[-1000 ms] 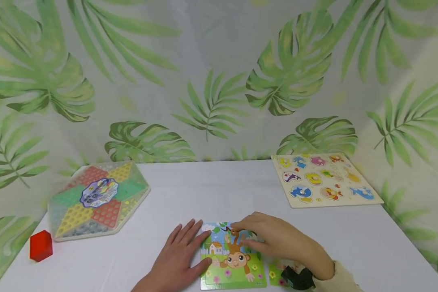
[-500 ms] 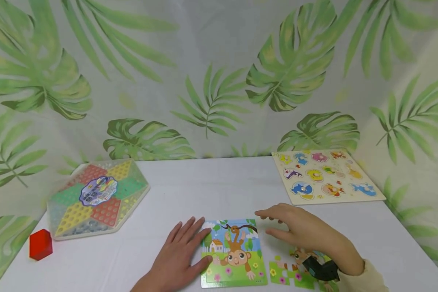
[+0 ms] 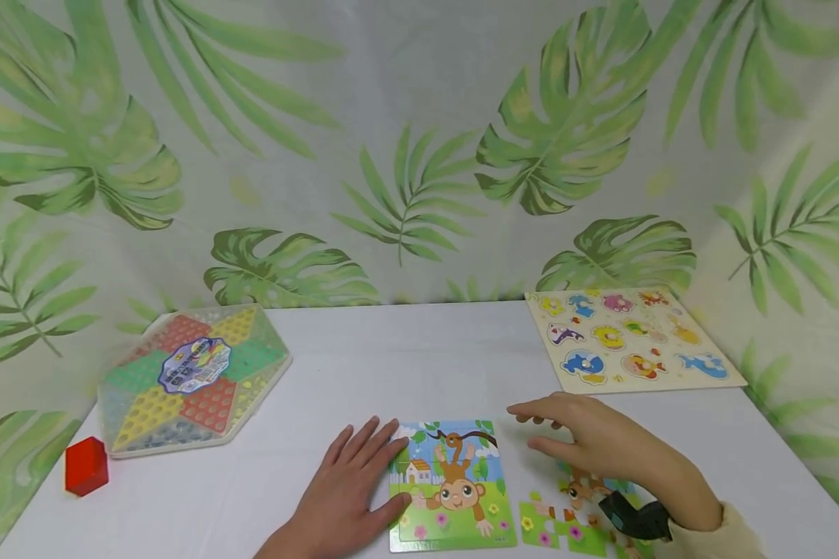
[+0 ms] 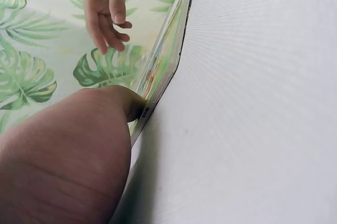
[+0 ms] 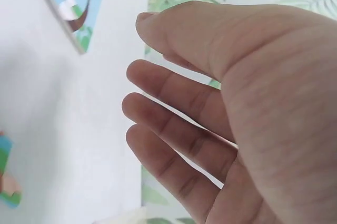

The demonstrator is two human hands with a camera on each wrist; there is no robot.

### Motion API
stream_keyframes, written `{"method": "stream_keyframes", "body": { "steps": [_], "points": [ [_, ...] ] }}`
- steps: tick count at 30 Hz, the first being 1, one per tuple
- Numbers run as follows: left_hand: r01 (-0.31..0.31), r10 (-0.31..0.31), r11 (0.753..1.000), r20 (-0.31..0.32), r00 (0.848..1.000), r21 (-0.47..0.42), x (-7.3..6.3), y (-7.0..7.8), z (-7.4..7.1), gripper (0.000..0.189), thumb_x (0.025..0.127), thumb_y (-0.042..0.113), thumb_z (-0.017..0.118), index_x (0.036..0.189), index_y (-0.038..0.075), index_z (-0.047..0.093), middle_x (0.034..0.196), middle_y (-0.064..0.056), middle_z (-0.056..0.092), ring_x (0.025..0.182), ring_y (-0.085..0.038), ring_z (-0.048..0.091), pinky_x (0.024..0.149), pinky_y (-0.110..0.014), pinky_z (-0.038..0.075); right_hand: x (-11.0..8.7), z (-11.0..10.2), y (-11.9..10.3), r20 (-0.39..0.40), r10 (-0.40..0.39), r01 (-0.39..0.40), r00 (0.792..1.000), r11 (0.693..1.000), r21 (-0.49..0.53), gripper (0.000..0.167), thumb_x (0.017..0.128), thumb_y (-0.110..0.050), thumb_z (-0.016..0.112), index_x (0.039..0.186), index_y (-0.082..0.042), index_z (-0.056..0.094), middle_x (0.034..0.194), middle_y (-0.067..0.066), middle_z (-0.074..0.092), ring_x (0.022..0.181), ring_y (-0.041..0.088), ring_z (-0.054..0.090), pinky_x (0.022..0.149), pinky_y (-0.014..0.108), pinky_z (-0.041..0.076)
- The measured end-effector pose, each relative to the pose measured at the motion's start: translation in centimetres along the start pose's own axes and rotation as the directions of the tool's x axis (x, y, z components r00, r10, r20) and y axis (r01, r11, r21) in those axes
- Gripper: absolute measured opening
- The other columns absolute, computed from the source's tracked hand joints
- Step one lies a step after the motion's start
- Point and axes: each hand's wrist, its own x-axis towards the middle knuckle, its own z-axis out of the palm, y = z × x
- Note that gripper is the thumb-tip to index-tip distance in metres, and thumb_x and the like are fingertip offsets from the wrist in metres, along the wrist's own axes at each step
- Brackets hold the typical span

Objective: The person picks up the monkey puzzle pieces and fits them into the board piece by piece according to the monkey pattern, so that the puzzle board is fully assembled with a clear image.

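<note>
Monkey puzzle board [image 3: 454, 497] flat on tabletop [image 3: 405, 365], between hands; picture looks whole, though cannot tell if fitted pieces or printed base. Left grip [image 3: 346, 493] spread, thumb and fingertips at board's left edge. Puzzle pieces [image 3: 541, 522] just right of board, partly grouped into similar monkey scene, white gaps showing; arm hides some. Right grip [image 3: 587, 431] holds nothing, fingers loosely parted above tabletop, beyond pieces. Judgement: piece group part-built, gaps left to close; number missing unclear.
</note>
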Motion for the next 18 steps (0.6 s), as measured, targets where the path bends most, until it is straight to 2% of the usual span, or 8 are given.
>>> {"method": "stream_keyframes", "body": {
  "steps": [8, 16, 18],
  "points": [
    [-0.013, 0.013, 0.999, -0.010, 1.000, 0.038, -0.1, -0.1, 0.3, 0.066, 0.099, 0.058, 0.057, 0.153, 0.021, 0.050, 0.165, 0.000, 0.039, 0.155, -0.028, 0.031, 0.123, -0.051, 0.022, -2.3, 0.6, 1.1, 0.002, -0.009, 0.009, 1.000, 0.999, 0.052, 0.046, 0.100, -0.039, 0.068, 0.140, -0.015, 0.064, 0.128, -0.002, 0.071, 0.103, 0.011, 0.065, 0.080, 0.031, 0.057],
    [-0.028, 0.029, 0.997, -0.025, 0.999, 0.074, 0.0, -0.2, 0.5, 0.065, 0.099, 0.059, 0.055, 0.153, 0.022, 0.050, 0.165, 0.001, 0.040, 0.155, -0.027, 0.032, 0.122, -0.050, 0.021, -4.8, 1.0, 2.2, 0.018, 0.068, -0.069, 0.998, 0.991, 0.110, 0.051, 0.098, -0.046, 0.068, 0.141, -0.020, 0.062, 0.130, -0.004, 0.069, 0.104, 0.006, 0.063, 0.079, 0.029, 0.057],
    [-0.027, 0.028, 0.997, -0.023, 0.999, 0.071, 0.0, -0.1, 0.5, 0.065, 0.100, 0.059, 0.055, 0.153, 0.022, 0.050, 0.165, 0.000, 0.040, 0.154, -0.027, 0.032, 0.122, -0.050, 0.021, -5.3, 1.4, 2.4, 0.005, 0.065, -0.065, 0.998, 0.990, 0.125, 0.050, 0.098, -0.045, 0.068, 0.141, -0.020, 0.062, 0.129, -0.004, 0.070, 0.103, 0.004, 0.063, 0.079, 0.028, 0.057]
  ]
}}
